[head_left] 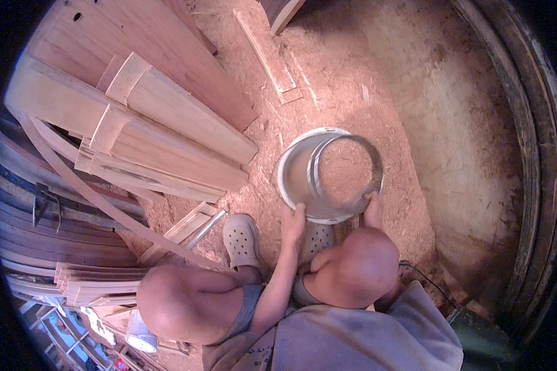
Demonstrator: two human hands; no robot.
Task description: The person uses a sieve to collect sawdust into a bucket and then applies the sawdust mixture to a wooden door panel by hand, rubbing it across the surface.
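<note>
The left hand [293, 217] grasps the near rim of a white bucket [283, 179], its thumb at the edge. The right hand [373, 207] grasps the near right edge of a round metal hoop [315, 168]; whether it also touches the bucket cannot be told. The bucket is located just beyond both hands, and the hoop lies tilted over its mouth. Brown material [346, 166] shows through the hoop; whether it lies in a mesh or below cannot be told. One clog [239, 240] is to the left of the left hand; the other [317, 238] is between the hands, on the near side. Wooden boards [179, 127] extend beyond and left of the left hand. Shavings [405, 198] cover the floor around the bucket.
</note>
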